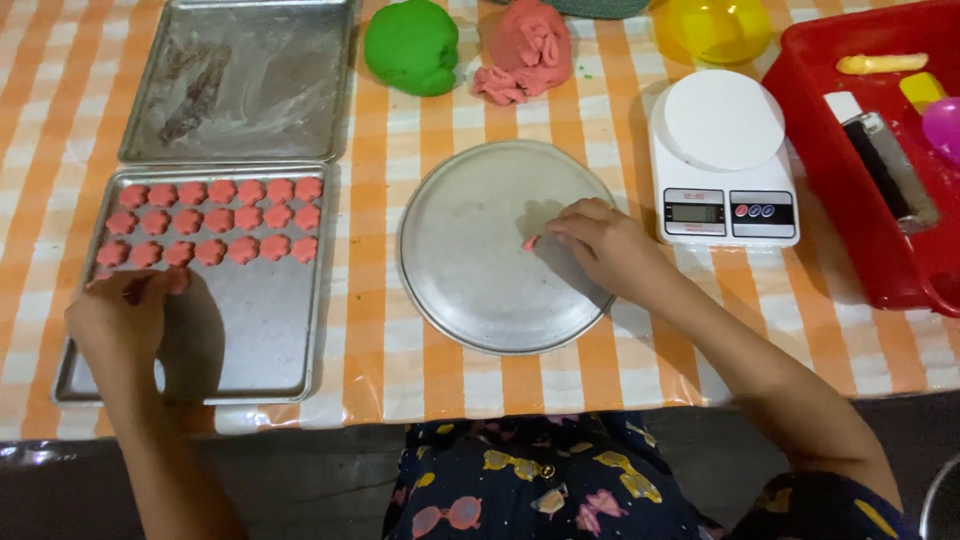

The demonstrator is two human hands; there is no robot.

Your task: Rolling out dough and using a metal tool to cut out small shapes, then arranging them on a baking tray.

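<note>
On the counter (560,385), my left hand (125,320) sets a pink dough piece (178,281) on the tray (270,340), fingers curled over it. My right hand (610,245) pinches another pink bit (529,243) on the round plate (470,290). I think that bit needs a careful lift next.

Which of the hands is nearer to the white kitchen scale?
Right. The right hand rests on the round metal plate just beside the scale; the left hand is far off over the baking tray.

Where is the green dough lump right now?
The green dough lump sits at the table's far edge, between the empty baking tray and the pink dough lump.
</note>
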